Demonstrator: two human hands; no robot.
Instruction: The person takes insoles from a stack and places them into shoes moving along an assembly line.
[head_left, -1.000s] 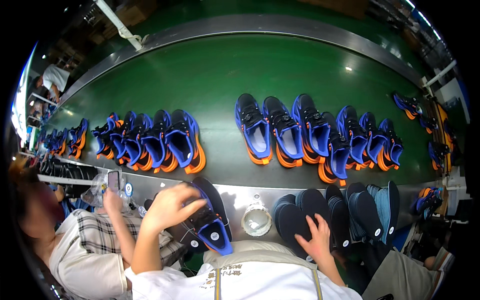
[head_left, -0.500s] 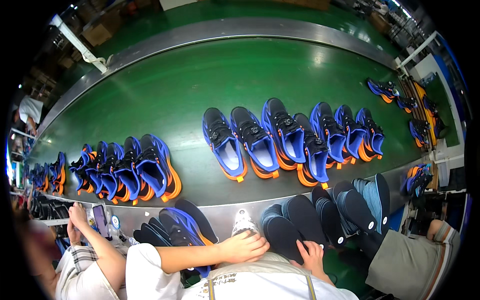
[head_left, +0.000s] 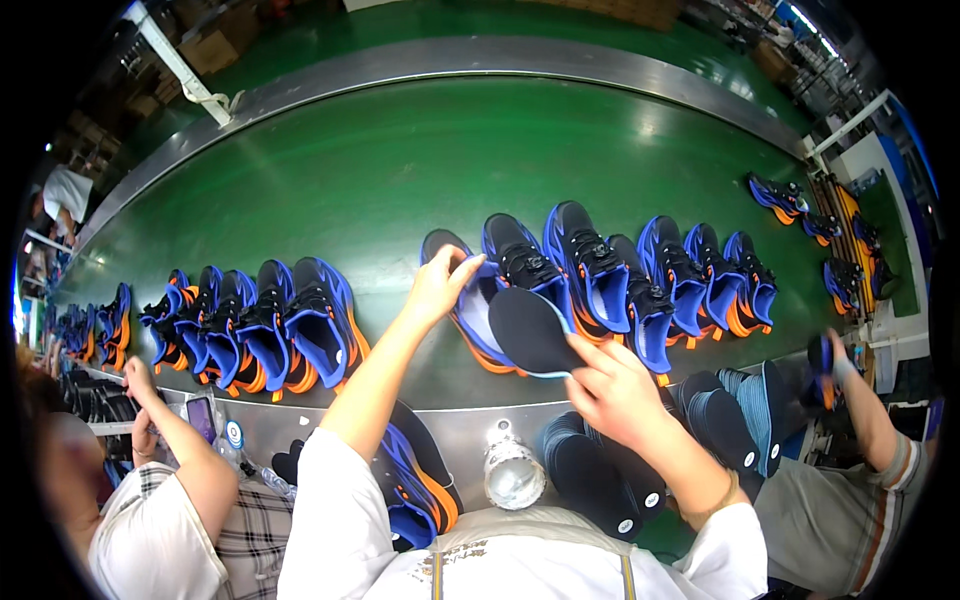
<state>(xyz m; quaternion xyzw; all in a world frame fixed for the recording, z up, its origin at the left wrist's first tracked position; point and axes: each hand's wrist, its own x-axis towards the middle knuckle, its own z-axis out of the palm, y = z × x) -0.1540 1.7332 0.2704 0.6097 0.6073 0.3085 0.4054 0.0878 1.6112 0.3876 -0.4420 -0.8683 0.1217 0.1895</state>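
My left hand (head_left: pixel 440 285) is closed on the upper of a black and blue sneaker (head_left: pixel 487 345) with an orange sole, the leftmost of the row in front of me on the green belt. An insole (head_left: pixel 528 325), black with a light blue edge, is pinched by one end in my right hand (head_left: pixel 615 385). Its wide end hangs over the sneaker's opening and covers part of it. My left fingertips are partly hidden by the shoe's upper.
More sneakers (head_left: pixel 590 255) stand right of mine, and another group (head_left: pixel 320 310) to the left. Insole stacks (head_left: pixel 590 480), a shiny see-through container (head_left: pixel 513 475) and a sneaker (head_left: pixel 425 480) sit on the near metal edge. Co-workers sit on both sides; the right one's hand (head_left: pixel 835 350) holds something dark.
My left hand has gone from the see-through container forward to the sneaker. My right hand has lifted an insole from the stacks to above the shoe. The right co-worker's arm has reached out.
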